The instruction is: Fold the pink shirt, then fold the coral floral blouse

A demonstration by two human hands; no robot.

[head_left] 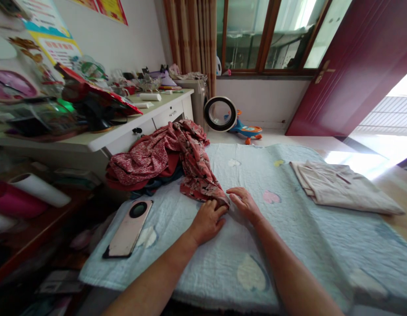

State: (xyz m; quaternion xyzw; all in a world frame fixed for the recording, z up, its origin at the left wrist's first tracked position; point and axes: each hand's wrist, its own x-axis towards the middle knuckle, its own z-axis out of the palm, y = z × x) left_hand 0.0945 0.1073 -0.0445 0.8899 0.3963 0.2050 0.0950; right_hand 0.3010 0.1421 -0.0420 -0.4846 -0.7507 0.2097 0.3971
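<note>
Fabric is what I handle: the crumpled red floral cotton garment (177, 156), heaped at the far left edge of the pale blue quilted blanket (289, 245), looks light and limp, so my left hand (208, 219) and right hand (244, 202) pinch its near corner.

White wall (131, 39), striped curtain (193, 35), wood-framed window (272, 35), dark red door (355, 66), cluttered white desk (151, 118), sunlit floor (355, 151).

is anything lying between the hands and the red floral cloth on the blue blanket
Nothing visible. The left hand and right hand both already touch the near corner of the red floral cloth.
</note>
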